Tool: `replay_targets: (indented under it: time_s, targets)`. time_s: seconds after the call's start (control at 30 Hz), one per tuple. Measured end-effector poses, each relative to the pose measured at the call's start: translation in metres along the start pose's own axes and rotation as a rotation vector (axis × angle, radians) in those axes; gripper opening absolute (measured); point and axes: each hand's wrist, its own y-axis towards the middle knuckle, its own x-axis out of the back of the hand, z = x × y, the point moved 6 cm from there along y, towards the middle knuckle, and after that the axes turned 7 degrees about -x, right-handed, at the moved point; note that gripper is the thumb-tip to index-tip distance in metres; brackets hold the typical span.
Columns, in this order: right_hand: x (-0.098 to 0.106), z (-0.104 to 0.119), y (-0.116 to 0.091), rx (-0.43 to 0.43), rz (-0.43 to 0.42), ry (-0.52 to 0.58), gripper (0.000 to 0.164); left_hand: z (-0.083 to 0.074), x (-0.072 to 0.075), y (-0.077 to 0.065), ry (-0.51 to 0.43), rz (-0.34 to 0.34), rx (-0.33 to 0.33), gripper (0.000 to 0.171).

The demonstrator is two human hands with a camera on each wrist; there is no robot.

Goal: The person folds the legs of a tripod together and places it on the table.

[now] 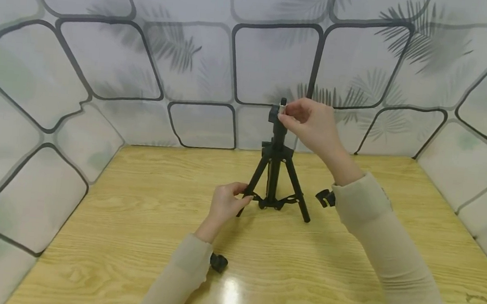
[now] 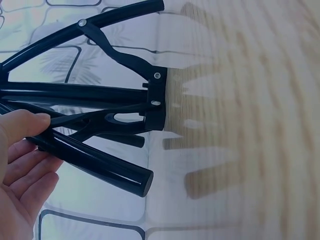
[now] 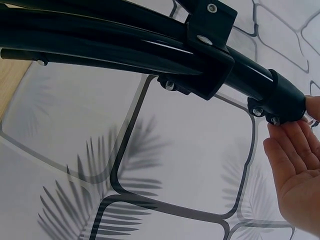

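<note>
A black tripod (image 1: 274, 174) stands upright on the table with its legs spread. My left hand (image 1: 226, 201) pinches its left leg low down between thumb and fingers; the left wrist view shows the thumb over that leg (image 2: 100, 165) and the fingers beneath it. High up at the tripod's head, my right hand (image 1: 311, 124) pinches the small silver piece (image 1: 282, 109) below a black tip. In the right wrist view the fingers (image 3: 290, 150) reach the end of the black collar (image 3: 285, 97), while the exact grip is partly cut off.
The wooden table (image 1: 131, 239) meets patterned fabric walls (image 1: 203, 61) at the back and sides. A dark clip-like item (image 1: 325, 198) shows beside the right cuff, and a small black item (image 1: 218, 263) beside the left cuff; whether they lie on the table I cannot tell.
</note>
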Motion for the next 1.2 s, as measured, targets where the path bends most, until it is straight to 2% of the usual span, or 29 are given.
replay_targets:
  time_s: [0.37,0.67,1.2]
  targets:
    - [-0.0008,0.0044,0.0027,0.017,0.012,-0.027,0.025,0.0012,0.0009,0.0039,0.008,-0.036,-0.014,0.022]
    - [-0.0009,0.0010,0.0024,0.008,0.010,-0.029,0.025,-0.0040,-0.0015,0.0055,0.011,-0.043,-0.043,0.025]
    - [-0.0004,0.0022,0.0027,0.042,-0.016,-0.056,0.024,-0.0029,-0.0060,0.0092,-0.071,-0.076,-0.026,0.023]
